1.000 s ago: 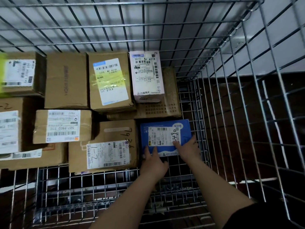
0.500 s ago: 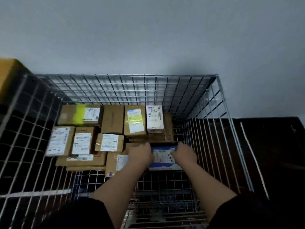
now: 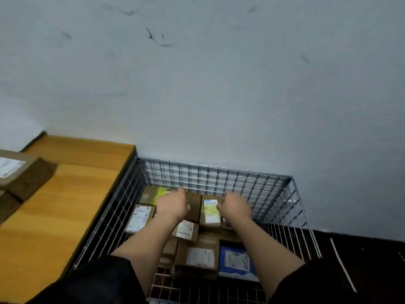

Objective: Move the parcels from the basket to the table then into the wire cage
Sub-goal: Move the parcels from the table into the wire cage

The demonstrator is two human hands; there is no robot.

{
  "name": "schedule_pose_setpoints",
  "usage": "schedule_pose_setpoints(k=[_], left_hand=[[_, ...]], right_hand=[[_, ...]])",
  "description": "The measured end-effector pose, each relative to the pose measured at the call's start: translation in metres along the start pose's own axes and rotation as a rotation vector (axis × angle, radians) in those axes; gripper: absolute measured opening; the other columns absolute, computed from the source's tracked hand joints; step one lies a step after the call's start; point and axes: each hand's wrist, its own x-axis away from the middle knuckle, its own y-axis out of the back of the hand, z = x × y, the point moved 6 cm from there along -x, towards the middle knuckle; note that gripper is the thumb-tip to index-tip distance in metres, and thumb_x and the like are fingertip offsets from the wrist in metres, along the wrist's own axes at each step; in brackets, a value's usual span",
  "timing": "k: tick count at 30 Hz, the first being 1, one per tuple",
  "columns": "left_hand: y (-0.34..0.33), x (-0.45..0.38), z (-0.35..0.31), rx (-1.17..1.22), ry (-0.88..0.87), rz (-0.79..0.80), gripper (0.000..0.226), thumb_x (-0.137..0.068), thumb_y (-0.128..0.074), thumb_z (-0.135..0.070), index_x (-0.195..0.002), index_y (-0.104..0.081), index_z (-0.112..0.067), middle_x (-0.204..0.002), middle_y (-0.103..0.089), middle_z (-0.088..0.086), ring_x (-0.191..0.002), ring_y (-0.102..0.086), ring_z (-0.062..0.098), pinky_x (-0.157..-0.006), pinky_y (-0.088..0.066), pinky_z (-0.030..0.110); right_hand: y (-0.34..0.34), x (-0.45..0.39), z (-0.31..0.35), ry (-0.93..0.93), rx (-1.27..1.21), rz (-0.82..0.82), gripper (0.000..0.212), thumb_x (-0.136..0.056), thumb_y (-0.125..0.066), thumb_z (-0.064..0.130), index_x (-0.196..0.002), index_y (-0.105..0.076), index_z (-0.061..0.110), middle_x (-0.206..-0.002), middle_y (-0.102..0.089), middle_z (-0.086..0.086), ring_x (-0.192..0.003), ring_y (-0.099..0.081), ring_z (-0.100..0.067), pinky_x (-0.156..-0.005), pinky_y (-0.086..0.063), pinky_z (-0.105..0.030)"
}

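Above the wire cage (image 3: 219,172), both hands hang empty, the left hand (image 3: 173,204) and the right hand (image 3: 235,207) with fingers loosely curled. The blue parcel (image 3: 235,263) lies flat at the cage's near right corner, well below them; it looks light, stiff, best gripped by its edges.

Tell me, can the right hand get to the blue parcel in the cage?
Probably yes. The blue parcel lies uncovered on the floor of the wire cage, whose top is open, and nothing sits on it. The right hand holds nothing and hangs above the parcels farther back, so it would only need to draw back and down.
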Motion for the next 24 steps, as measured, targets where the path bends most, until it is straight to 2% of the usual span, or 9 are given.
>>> schedule_pose_setpoints(k=[4,9,18,24], left_hand=[[0.052,0.041,0.063,0.007,0.009,-0.115,0.034,-0.093,-0.048,-0.034,-0.121,-0.046,-0.015,-0.116,-0.061,0.007,-0.105,-0.062,0.026,-0.073,-0.040,0.030],[0.102,0.095,0.146,-0.013,0.060,-0.201,0.041,-0.094,-0.047,-0.039,-0.126,-0.045,-0.013,-0.123,-0.060,0.009,-0.112,-0.059,0.028,-0.084,-0.047,0.033],[0.136,0.146,0.251,-0.023,0.230,-0.224,0.031,-0.095,-0.042,-0.035,-0.116,-0.047,-0.013,-0.109,-0.063,0.007,-0.097,-0.062,0.027,-0.066,-0.042,0.030],[0.142,0.157,0.288,0.015,0.357,-0.233,0.034,-0.094,-0.043,-0.039,-0.117,-0.047,-0.015,-0.109,-0.061,0.006,-0.096,-0.061,0.025,-0.068,-0.044,0.031]], right_hand=[[0.035,0.044,0.069,0.059,0.030,-0.114,0.036,-0.091,-0.054,0.032,-0.123,-0.055,0.015,-0.125,-0.059,-0.007,-0.116,-0.056,-0.027,-0.087,-0.047,-0.034],[0.058,0.091,0.151,0.134,0.008,-0.188,0.037,-0.090,-0.054,0.031,-0.122,-0.055,0.013,-0.129,-0.057,-0.008,-0.120,-0.054,-0.028,-0.093,-0.046,-0.035],[0.065,0.129,0.258,0.327,0.042,-0.176,0.038,-0.091,-0.052,0.033,-0.124,-0.052,0.015,-0.128,-0.056,-0.008,-0.118,-0.053,-0.029,-0.091,-0.046,-0.035],[0.067,0.120,0.307,0.466,0.052,-0.138,0.041,-0.091,-0.055,0.035,-0.127,-0.051,0.014,-0.127,-0.057,-0.007,-0.115,-0.055,-0.027,-0.092,-0.049,-0.039]])
